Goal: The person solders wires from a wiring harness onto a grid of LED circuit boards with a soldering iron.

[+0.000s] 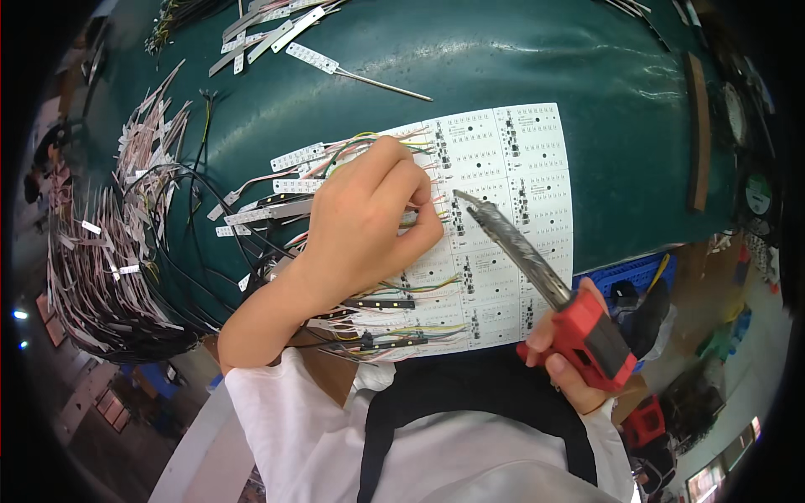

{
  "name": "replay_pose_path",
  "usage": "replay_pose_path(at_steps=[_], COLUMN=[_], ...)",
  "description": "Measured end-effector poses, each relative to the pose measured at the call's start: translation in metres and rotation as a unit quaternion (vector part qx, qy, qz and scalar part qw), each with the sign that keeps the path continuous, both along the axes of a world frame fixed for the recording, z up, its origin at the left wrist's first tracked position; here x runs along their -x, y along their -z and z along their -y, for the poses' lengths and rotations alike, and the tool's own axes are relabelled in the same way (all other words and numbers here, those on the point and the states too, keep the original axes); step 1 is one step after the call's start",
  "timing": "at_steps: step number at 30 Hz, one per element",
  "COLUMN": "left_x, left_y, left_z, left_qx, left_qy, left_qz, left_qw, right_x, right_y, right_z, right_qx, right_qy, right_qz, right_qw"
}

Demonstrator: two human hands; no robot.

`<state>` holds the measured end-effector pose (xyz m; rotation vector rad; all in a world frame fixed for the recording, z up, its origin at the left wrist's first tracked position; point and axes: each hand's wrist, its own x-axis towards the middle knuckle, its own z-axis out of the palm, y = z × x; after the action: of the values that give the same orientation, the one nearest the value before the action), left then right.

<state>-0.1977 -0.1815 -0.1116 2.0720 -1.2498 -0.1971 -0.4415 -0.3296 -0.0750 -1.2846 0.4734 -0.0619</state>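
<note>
A white panel of circuit boards [537, 218] lies on the green-covered table, with rows of small dark components. My left hand [365, 210] is over the panel's left part, its fingertips pinched on thin wires [436, 199] at the edge of one board. My right hand [574, 369] grips a red and black soldering gun [599, 339] by its handle. The gun's long metal barrel slants up and left, its tip close to the components right of my left fingertips; I cannot tell whether it touches. Colored wires [444, 285] lie across the lower boards. My palm hides some wires.
A thick bundle of wired strips [101, 268] hangs over the table's left side. Loose light strips [285, 33] lie at the far left, one strip [314, 59] apart from them. A wooden bar [697, 130] lies at right. Below the right edge is a blue crate [625, 272].
</note>
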Motion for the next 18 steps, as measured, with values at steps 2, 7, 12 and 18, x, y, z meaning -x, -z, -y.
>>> replay_pose_path(at_steps=[2,7,12,18], left_x=[0.000,-0.001,-0.001,0.002], left_y=[-0.001,-0.004,-0.003,-0.009], left_z=[0.000,-0.002,-0.004,0.003], left_qx=[0.007,-0.003,-0.010,-0.016], left_qy=[0.005,0.013,0.023,-0.010], left_qz=[-0.007,-0.012,0.000,-0.023], left_qw=[1.000,1.000,1.000,1.000], right_x=[0.000,0.003,-0.004,0.006], right_y=[0.003,0.008,-0.008,-0.010], right_z=[-0.005,-0.010,-0.010,0.049], right_qx=[-0.004,-0.005,-0.031,0.130], right_qy=[0.005,0.030,0.089,0.280], right_qz=[-0.020,-0.046,-0.009,0.102], right_qw=[1.000,0.998,0.995,0.946])
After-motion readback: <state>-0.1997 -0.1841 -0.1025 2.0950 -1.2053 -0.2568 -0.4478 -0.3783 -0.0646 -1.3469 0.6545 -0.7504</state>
